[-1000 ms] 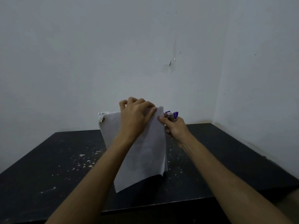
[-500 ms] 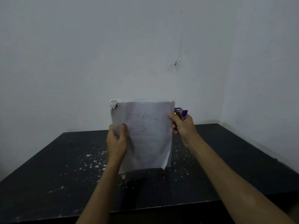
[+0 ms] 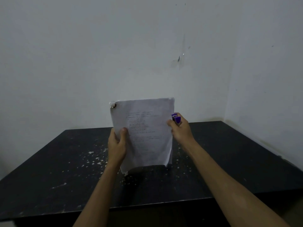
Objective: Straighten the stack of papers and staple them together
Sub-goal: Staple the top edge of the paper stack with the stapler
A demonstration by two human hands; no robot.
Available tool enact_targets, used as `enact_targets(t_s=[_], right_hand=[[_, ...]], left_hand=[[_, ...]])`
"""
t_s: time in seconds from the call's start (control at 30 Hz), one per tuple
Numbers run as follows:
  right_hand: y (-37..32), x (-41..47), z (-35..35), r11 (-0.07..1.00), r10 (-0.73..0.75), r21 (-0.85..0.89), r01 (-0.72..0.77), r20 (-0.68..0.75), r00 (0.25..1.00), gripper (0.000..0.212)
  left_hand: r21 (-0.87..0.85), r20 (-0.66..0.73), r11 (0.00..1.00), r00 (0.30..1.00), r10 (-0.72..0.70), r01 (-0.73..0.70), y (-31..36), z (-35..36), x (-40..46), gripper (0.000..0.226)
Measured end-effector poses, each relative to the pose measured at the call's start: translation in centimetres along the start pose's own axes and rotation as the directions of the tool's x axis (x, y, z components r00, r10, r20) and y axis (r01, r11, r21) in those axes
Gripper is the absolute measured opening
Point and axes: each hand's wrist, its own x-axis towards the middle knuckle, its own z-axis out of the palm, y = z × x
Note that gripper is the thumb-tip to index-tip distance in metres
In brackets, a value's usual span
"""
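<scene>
A stack of white papers [image 3: 147, 128] with faint printed text stands upright, its bottom edge close to or on the black table [image 3: 49, 169]. My left hand [image 3: 117, 145] grips the stack's left edge, thumb on the front sheet. My right hand [image 3: 179, 131] pinches the right edge with the thumb while holding a small purple stapler [image 3: 176, 118] in the same fist. The top left corner of the stack is torn and crumpled.
The table top is scuffed with white flecks around the papers. White walls meet in a corner behind and to the right, close to the table's back and right edges. The table's front edge runs across the lower part of the view.
My left hand left the top of the stack and took the left edge. The papers went from tilted to upright and facing me. The right hand kept its grip.
</scene>
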Motion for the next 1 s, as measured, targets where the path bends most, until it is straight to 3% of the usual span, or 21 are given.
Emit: enact_targets(t_s=[0.17,0.37,0.53,0.63,0.7,0.77,0.83,0.87,0.93,1.0], right_hand=[[1.4,-1.1,0.1,0.992,0.07,-0.107,-0.068,0.021,0.997,0.01],[1.3,-0.5,-0.1,0.99,0.041,-0.132,-0.039,0.013,0.999,0.017],[3.0,-1.3,-0.3,0.973,0.111,-0.208,-0.097,0.06,0.992,0.008],[2.9,-0.9,-0.2,0.972,0.102,-0.216,-0.087,0.062,0.993,0.008],[3.0,-0.7,-0.2,0.97,0.105,-0.226,-0.089,0.058,0.993,0.01],[3.0,-0.7,-0.2,0.968,0.114,-0.231,-0.097,0.06,0.992,0.012],[2.9,-0.7,-0.3,0.967,0.117,-0.235,-0.098,0.068,0.991,0.013],[2.8,-0.6,-0.4,0.967,0.115,-0.237,-0.095,0.073,0.991,0.013],[2.6,-0.6,-0.5,0.966,0.109,-0.244,-0.084,0.087,0.99,0.012],[2.4,-0.7,-0.6,0.965,0.107,-0.249,-0.078,0.104,0.989,0.008]], left_hand=[[0.061,0.094,0.997,0.994,-0.047,0.042,-2.2,0.0,-1.3,0.016],[0.051,0.086,0.998,0.996,0.024,-0.029,-2.2,-0.4,-1.0,0.016],[0.115,0.178,0.989,0.977,-0.115,0.095,-3.9,-1.2,-1.4,0.027],[0.153,0.104,0.984,0.989,-0.11,0.093,-2.8,-1.0,-1.1,0.038],[0.288,-0.086,0.957,0.995,0.05,-0.024,-1.1,-0.6,-1.0,0.063],[0.532,-0.187,0.824,0.923,0.337,-0.193,1.6,0.1,-0.6,0.08],[0.703,-0.025,0.584,0.806,0.592,-0.407,4.7,1.5,0.4,0.075],[0.737,0.106,0.458,0.753,0.649,-0.498,6.1,2.5,1.1,0.07],[0.743,0.342,0.279,0.703,0.624,-0.609,8.4,4.6,2.3,0.061],[0.74,0.481,0.171,0.69,0.541,-0.65,9.7,6.4,3.2,0.052]])
